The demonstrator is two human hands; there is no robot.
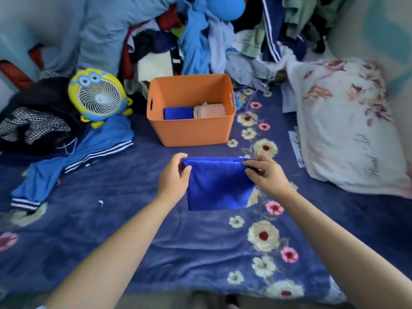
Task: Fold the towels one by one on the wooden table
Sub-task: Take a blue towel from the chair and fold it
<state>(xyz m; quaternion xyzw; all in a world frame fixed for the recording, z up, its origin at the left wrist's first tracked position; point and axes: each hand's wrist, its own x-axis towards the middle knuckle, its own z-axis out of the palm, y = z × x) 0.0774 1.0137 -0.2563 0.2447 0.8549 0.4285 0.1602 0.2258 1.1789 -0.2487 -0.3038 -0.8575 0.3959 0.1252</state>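
Both hands are up just in front of the orange bin, and the blue towel hangs between them. The left hand pinches one top corner, the right hand pinches the other, top edge stretched taut. It looks already doubled, so I'd judge another fold is coming. Best kept level, corners matched, then lowered flat. No wooden table shows here, only a floral blue bedspread, with plenty of open room on the near side of the bin. Inside the bin lie a folded blue towel and a pink one.
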